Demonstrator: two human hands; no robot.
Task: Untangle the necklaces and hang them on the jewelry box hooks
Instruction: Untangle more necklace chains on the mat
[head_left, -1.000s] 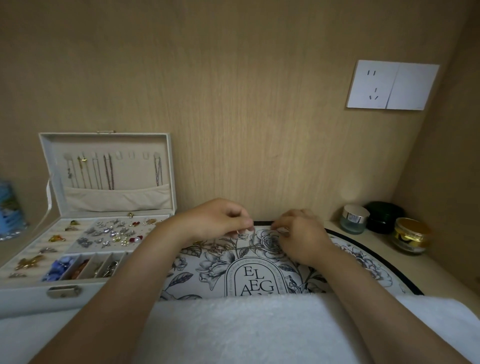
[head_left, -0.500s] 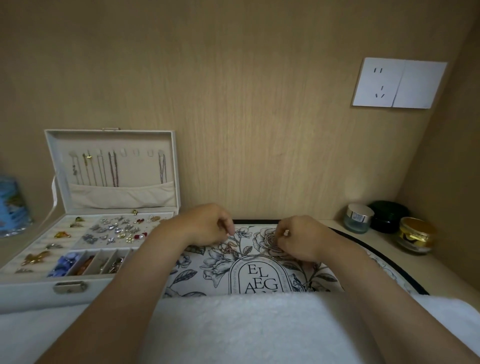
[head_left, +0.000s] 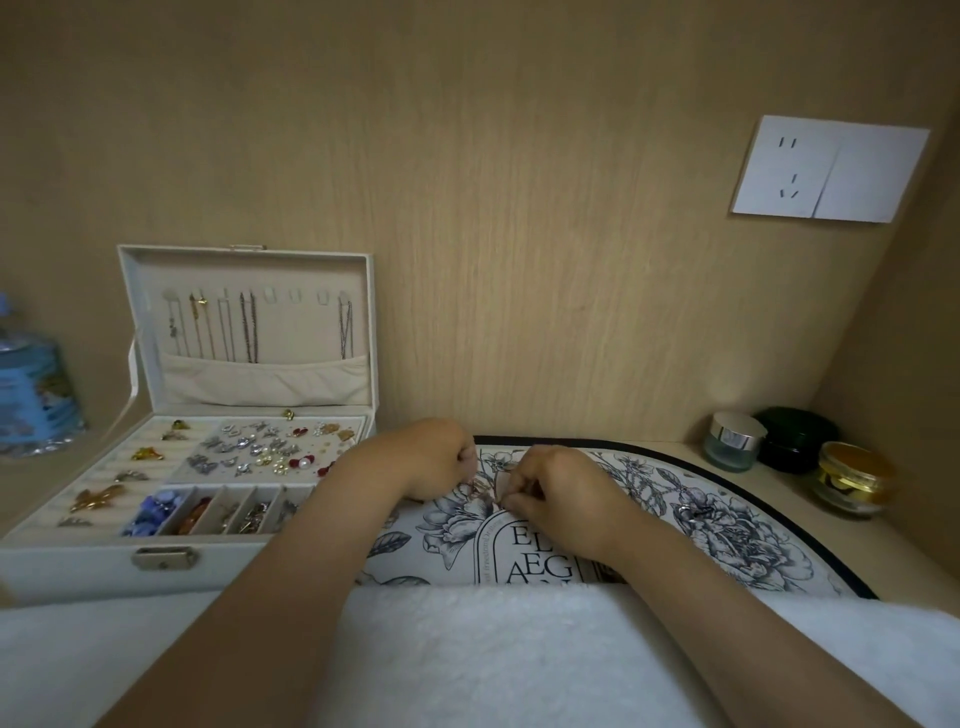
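The tangled necklace (head_left: 475, 487) lies on a flowered mat (head_left: 727, 525), in the narrow gap between the two hands; only a short glint of fine gold chain shows there, too thin to trace. The right hand (head_left: 558, 493) rests on the mat with its fingers curled, thumb and forefinger pinched together on the chain at the hand's left edge. The left hand (head_left: 431, 460) sits just beside it, knuckles up and fingers tucked under; I cannot tell whether they hold the chain. The hands are close together but not touching, and both forearms lie across a white towel (head_left: 493, 654) that covers the near part of the mat.

To the left of the hands stands the jewelry box (head_left: 104, 569), open, with its lid upright against the wooden wall. Inside the lid a row of hooks (head_left: 296, 296) runs along the top. Several necklaces (head_left: 249, 332) hang from the left hooks and one more from the hook farthest right, their lower ends tucked into a cloth pocket, while some hooks in between are bare. The tray of the box holds earrings, brooches and beads in its compartments.

A small silver piece (head_left: 693, 512) lies on the mat well to the right of the hands. On the counter (head_left: 914, 566) in the right corner stand three jars close together: a clear one with a silver lid (head_left: 735, 441), a dark green one (head_left: 795, 439) and one with a gold lid (head_left: 852, 480). A blue bottle (head_left: 31, 389) stands at the far left, and a white socket plate (head_left: 831, 169) is on the wall.
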